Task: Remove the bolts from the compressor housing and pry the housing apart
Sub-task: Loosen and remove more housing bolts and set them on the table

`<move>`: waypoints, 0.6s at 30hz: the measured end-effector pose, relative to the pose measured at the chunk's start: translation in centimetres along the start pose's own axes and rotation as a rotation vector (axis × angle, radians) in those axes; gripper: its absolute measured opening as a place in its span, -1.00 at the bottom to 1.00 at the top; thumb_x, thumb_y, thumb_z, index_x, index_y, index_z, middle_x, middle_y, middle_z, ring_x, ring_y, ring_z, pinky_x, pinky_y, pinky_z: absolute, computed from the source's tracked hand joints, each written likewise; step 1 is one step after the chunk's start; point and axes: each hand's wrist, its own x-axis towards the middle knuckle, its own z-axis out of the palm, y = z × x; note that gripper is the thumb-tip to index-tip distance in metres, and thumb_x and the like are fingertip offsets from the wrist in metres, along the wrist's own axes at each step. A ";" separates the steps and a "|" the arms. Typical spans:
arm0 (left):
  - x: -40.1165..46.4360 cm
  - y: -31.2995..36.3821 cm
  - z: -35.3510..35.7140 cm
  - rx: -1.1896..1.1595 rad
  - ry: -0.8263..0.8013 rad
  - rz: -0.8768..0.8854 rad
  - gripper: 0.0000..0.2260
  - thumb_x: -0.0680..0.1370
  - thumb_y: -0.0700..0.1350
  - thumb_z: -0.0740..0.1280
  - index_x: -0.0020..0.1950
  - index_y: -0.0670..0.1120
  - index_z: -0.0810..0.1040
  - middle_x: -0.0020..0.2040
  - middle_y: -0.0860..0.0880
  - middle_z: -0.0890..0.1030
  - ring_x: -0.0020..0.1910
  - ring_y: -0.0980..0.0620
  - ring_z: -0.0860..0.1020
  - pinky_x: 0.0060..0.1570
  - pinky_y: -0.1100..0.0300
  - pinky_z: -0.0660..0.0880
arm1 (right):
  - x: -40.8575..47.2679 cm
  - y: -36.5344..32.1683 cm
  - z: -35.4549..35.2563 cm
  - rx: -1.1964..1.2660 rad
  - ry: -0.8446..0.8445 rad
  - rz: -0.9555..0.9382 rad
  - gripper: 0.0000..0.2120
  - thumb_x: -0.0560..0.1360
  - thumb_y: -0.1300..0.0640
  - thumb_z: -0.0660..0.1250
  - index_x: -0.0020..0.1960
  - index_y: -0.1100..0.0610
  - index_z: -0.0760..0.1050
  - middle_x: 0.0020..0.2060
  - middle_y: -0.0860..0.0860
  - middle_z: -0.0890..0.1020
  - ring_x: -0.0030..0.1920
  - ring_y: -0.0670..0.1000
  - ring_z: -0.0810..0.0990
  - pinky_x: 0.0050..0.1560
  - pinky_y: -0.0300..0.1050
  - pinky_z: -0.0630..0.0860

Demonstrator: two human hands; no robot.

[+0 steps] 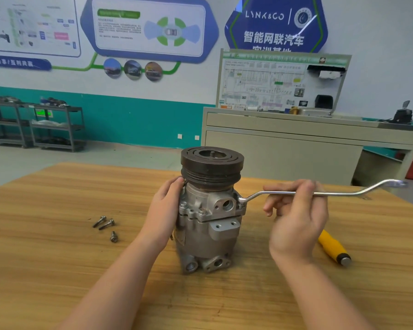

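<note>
A grey metal compressor (206,225) stands upright on the wooden table (57,270), its dark pulley (211,166) on top. My left hand (166,210) wraps around the housing's left side just under the pulley. My right hand (296,210) pinches the shaft of a long offset ring wrench (339,192). The wrench's near end sits on a bolt at the housing's right flange (241,203). Two bolts show in the front flange (193,209). Three loose bolts (106,226) lie on the table to the left.
A yellow-handled tool (333,248) lies on the table right of the compressor, partly behind my right hand. Beyond the table stand a beige training bench (296,139) with a wiring board and grey shelf carts (34,125) at far left.
</note>
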 end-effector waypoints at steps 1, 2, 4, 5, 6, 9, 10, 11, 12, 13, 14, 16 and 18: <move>0.0 0.0 0.0 -0.008 0.000 0.001 -0.78 0.66 0.05 0.16 0.16 0.14 0.59 0.02 0.23 0.65 0.03 0.36 0.55 -0.10 0.35 0.39 | 0.6 0.4 0.0 0.065 0.074 0.177 -0.70 0.67 0.04 0.02 -0.20 0.09 0.33 -0.37 0.08 0.66 -0.54 -0.01 0.45 -0.49 -0.26 0.35; 0.0 0.0 0.0 -0.013 0.000 0.001 -0.77 0.66 0.04 0.16 0.18 0.12 0.59 0.04 0.22 0.65 0.04 0.34 0.56 -0.09 0.35 0.39 | 1.4 0.8 -0.1 0.119 0.098 0.337 -0.69 0.68 0.06 0.01 -0.20 0.11 0.32 -0.40 0.10 0.65 -0.57 0.00 0.44 -0.50 -0.26 0.33; 0.0 0.0 0.0 -0.017 0.001 -0.003 -0.75 0.67 0.04 0.16 0.21 0.09 0.59 0.05 0.19 0.66 0.04 0.32 0.56 -0.08 0.34 0.40 | 2.9 1.7 -0.5 0.224 0.050 0.626 -0.67 0.69 0.08 0.00 -0.21 0.15 0.31 -0.42 0.15 0.64 -0.57 0.00 0.44 -0.52 -0.25 0.33; 0.0 0.0 0.0 -0.017 0.000 -0.004 -0.74 0.67 0.04 0.15 0.22 0.09 0.59 0.06 0.18 0.66 0.04 0.31 0.57 -0.08 0.33 0.40 | 3.4 2.0 -0.7 0.281 0.020 0.749 -0.67 0.69 0.08 0.00 -0.21 0.15 0.32 -0.42 0.15 0.63 -0.56 0.00 0.46 -0.52 -0.26 0.35; 0.0 0.0 0.0 -0.016 -0.001 -0.004 -0.74 0.67 0.04 0.15 0.23 0.07 0.59 0.06 0.17 0.66 0.05 0.29 0.57 -0.07 0.32 0.40 | 3.7 2.1 -0.7 0.336 0.002 0.837 -0.66 0.69 0.07 0.01 -0.20 0.16 0.33 -0.42 0.15 0.62 -0.55 -0.01 0.48 -0.52 -0.28 0.39; 0.0 0.0 0.0 -0.003 -0.009 -0.001 -0.71 0.67 0.05 0.14 0.27 0.05 0.57 0.10 0.14 0.65 0.11 0.24 0.56 -0.05 0.29 0.41 | 3.6 2.1 -0.6 0.428 0.049 0.852 -0.67 0.68 0.02 0.03 -0.18 0.15 0.35 -0.38 0.15 0.64 -0.49 -0.02 0.55 -0.48 -0.28 0.47; 0.0 0.0 0.0 0.000 -0.012 0.001 -0.71 0.67 0.05 0.14 0.28 0.05 0.57 0.11 0.13 0.65 0.12 0.23 0.55 -0.04 0.29 0.41 | 3.4 1.9 -0.5 0.414 0.084 0.787 -0.68 0.68 0.00 0.05 -0.16 0.14 0.36 -0.37 0.15 0.65 -0.48 -0.02 0.57 -0.48 -0.27 0.48; 0.0 0.0 0.0 0.001 -0.011 0.004 -0.71 0.67 0.05 0.14 0.28 0.05 0.57 0.11 0.13 0.65 0.13 0.23 0.55 -0.04 0.30 0.41 | 3.2 1.5 -0.5 0.369 0.103 0.699 -0.70 0.67 -0.01 0.06 -0.13 0.13 0.36 -0.37 0.14 0.66 -0.47 -0.02 0.57 -0.48 -0.26 0.48; 0.0 0.0 0.0 0.001 -0.008 0.008 -0.71 0.67 0.05 0.14 0.28 0.05 0.57 0.12 0.13 0.64 0.13 0.23 0.54 -0.04 0.31 0.40 | 3.0 1.0 -0.5 0.306 0.104 0.595 -0.71 0.67 -0.02 0.07 -0.12 0.12 0.36 -0.38 0.12 0.66 -0.49 -0.03 0.56 -0.49 -0.26 0.48; 0.0 0.0 0.0 0.003 -0.004 0.010 -0.71 0.67 0.05 0.14 0.29 0.04 0.56 0.14 0.13 0.63 0.14 0.24 0.53 -0.04 0.32 0.39 | 2.8 0.6 -0.5 0.240 0.093 0.481 -0.73 0.67 -0.01 0.07 -0.12 0.11 0.35 -0.39 0.11 0.65 -0.50 -0.03 0.55 -0.50 -0.25 0.47; 0.1 0.0 0.0 0.005 -0.001 0.011 -0.70 0.67 0.05 0.15 0.30 0.04 0.55 0.15 0.13 0.62 0.15 0.24 0.52 -0.04 0.32 0.38 | 2.5 0.3 -0.6 0.174 0.070 0.371 -0.74 0.67 0.00 0.07 -0.13 0.08 0.36 -0.40 0.09 0.64 -0.51 -0.02 0.55 -0.50 -0.23 0.47; 0.1 0.0 -0.1 0.007 0.003 0.013 -0.71 0.66 0.05 0.15 0.29 0.05 0.55 0.14 0.15 0.61 0.15 0.25 0.51 -0.05 0.34 0.37 | 1.8 -0.5 -0.4 0.048 -0.002 0.179 -0.76 0.64 -0.02 0.09 -0.17 -0.04 0.40 -0.38 0.05 0.64 -0.50 0.00 0.56 -0.48 -0.20 0.48; 0.1 -0.1 -0.1 0.014 0.002 0.016 -0.73 0.67 0.05 0.14 0.28 0.07 0.55 0.12 0.19 0.60 0.12 0.30 0.50 -0.08 0.37 0.36 | 1.2 -1.0 -0.2 -0.046 -0.085 0.000 -0.76 0.63 -0.07 0.10 -0.18 -0.19 0.44 -0.32 0.02 0.65 -0.47 0.00 0.57 -0.45 -0.20 0.49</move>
